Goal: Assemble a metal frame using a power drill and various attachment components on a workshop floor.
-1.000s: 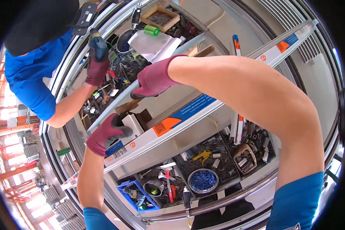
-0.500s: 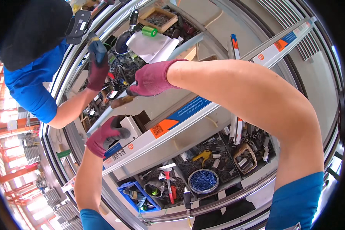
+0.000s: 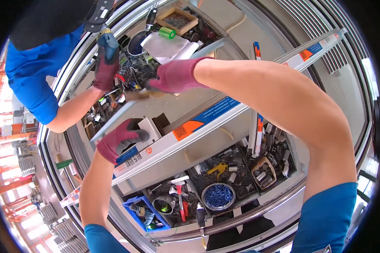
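My left hand (image 3: 121, 141), in a maroon glove with dark fingertips, is closed on a short white block-like profile piece (image 3: 150, 129). That piece stands against a long white aluminium profile (image 3: 164, 146) with orange and blue printed film. A dark brown part (image 3: 161, 123) sits right behind it. Above and farther off, my right hand (image 3: 178, 76), in the same kind of glove, is closed with its fingers partly hidden. At its fingertips is a motion-blurred brown, wooden-looking tool (image 3: 136, 95), whose exact kind I cannot make out.
A co-worker's gloved hand (image 3: 107, 69) grips a blue-grey power tool (image 3: 108, 43) at the far left. Nearer me lie a bowl of blue screws (image 3: 218, 197), a blue crate (image 3: 133, 211) and a yellow tool (image 3: 218, 169). A green roll (image 3: 167, 33) and wooden box (image 3: 177, 20) stand at the back.
My right hand has risen away from the long profile, and the brown tool has moved up with it. My left hand keeps its hold on the white piece.
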Available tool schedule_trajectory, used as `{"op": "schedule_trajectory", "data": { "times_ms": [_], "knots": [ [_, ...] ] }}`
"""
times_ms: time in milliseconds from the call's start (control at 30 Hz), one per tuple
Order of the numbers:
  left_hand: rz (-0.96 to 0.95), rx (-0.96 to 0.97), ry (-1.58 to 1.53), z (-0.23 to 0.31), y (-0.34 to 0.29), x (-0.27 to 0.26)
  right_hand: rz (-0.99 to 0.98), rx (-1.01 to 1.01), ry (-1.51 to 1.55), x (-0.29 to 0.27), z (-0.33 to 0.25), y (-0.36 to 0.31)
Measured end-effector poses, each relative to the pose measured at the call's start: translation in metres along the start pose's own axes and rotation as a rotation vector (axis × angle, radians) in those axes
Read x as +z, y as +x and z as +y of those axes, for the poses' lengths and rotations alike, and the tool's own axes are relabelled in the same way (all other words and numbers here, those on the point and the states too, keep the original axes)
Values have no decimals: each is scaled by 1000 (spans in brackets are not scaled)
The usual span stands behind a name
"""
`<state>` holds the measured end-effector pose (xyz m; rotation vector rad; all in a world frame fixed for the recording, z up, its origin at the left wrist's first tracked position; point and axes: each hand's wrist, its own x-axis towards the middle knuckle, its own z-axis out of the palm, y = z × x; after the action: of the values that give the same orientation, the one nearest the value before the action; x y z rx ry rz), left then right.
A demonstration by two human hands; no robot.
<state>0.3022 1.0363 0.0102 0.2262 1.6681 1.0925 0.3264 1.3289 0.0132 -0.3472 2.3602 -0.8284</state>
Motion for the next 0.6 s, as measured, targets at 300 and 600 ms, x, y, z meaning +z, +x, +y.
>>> {"op": "schedule_trajectory", "data": {
  "times_ms": [300, 600],
  "knots": [
    [20, 253, 301, -12, 5, -19, 504, -17, -470, -39, -3, -51],
    [65, 7, -107, 7, 15, -2, 709, -94, -1077, 52, -2, -219]
  ]
}}
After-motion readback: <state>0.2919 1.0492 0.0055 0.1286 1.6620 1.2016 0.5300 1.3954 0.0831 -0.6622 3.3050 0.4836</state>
